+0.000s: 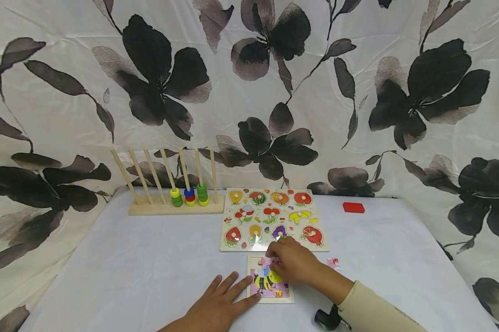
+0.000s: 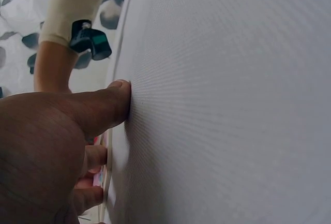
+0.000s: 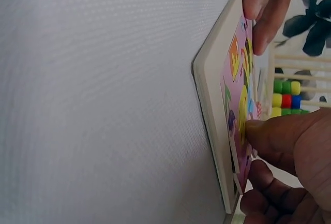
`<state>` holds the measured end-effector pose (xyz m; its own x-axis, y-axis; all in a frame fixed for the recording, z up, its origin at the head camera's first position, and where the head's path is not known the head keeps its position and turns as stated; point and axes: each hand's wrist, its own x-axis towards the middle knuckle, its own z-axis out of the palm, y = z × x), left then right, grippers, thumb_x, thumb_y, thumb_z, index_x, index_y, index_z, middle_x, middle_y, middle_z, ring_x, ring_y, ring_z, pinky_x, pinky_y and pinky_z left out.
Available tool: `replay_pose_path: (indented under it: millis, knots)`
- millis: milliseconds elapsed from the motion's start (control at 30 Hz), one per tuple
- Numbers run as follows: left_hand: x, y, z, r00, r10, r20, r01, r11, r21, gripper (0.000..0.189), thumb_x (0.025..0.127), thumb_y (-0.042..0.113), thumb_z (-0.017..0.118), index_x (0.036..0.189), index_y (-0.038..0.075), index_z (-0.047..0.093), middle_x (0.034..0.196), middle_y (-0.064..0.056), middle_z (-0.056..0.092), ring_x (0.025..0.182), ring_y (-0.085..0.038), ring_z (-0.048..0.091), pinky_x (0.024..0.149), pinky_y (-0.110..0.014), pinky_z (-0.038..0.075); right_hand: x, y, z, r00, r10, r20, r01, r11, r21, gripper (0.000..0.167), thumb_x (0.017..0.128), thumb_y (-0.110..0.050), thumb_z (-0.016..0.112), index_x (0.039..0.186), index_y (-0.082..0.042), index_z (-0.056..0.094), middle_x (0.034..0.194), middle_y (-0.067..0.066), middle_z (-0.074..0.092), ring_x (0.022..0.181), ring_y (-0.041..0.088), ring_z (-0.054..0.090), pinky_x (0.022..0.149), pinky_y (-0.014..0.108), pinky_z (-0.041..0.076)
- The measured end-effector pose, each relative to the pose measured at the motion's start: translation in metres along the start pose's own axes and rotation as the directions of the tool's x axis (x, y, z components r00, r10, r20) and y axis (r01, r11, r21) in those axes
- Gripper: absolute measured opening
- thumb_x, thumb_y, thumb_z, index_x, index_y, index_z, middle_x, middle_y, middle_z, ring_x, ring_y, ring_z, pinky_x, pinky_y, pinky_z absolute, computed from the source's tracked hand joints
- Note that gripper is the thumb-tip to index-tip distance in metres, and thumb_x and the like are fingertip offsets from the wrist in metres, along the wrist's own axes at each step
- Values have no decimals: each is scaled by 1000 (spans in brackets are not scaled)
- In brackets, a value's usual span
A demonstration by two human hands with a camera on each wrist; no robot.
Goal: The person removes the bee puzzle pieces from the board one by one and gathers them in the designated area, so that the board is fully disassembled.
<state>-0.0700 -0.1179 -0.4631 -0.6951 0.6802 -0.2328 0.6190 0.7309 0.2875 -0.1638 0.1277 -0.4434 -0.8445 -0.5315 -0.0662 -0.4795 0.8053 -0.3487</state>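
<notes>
Bee puzzle (image 1: 257, 299): lies flat in its pale wooden frame at the near middle of the white-covered table (image 1: 149, 267), between two hands.
Right hand (image 1: 296, 263): bent over the puzzle's far right corner, thumb and curled fingers pinching a puzzle piece (image 3: 239, 175) that sits slightly proud of the frame.
Left hand (image 1: 218, 302): spread wide with straight fingers, fingertips touching the puzzle's left side, grasping nothing.
Loose piece (image 1: 333, 262): pink, on the table beyond the right forearm.
Fruit board (image 1: 285, 221): just beyond the puzzle.
Peg stand (image 1: 166, 211): at the far left, coloured rings (image 1: 190, 197) on three of seven pegs.
Red rectangle (image 1: 353, 207): right of the fruit board.
Backdrop (image 1: 315, 101): white cloth with dark flowers.
</notes>
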Motion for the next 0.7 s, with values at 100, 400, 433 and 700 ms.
replay_pose_path:
  millis: [100,400,433,700]
  knots:
    - [0,0,0,1000,-5,2,5,1000,-9,92,80,91,45,158,45,34,169,5,21,151,-36,25,113,-68,27,0,0,0,1000,2,0,-2,1000,-3,19,89,-25,82,104,-19,72,92,-11,60,91,11,55,85,34,54]
    - [0,1,0,1000,-3,-7,3,1000,9,91,80,91,44,158,44,35,168,4,22,150,-36,26,112,-67,28,-1,0,-1,1000,-8,12,8,1000,27,19,90,-20,81,105,-17,70,86,-11,58,78,8,52,77,31,52]
    - [0,1,0,1000,-4,-6,4,1000,8,91,80,90,44,158,44,35,168,4,22,150,-36,26,112,-67,28,-1,0,-1,1000,-8,13,7,999,31,19,90,-20,81,105,-17,70,86,-11,58,78,8,52,77,31,52]
    - [-1,1,-1,1000,-4,-3,4,1000,1,91,81,90,44,158,44,35,168,4,21,151,-36,25,113,-67,27,-2,-1,-4,1000,1,8,-1,998,69,15,92,-16,77,105,-17,70,90,-10,62,81,8,56,81,33,55]
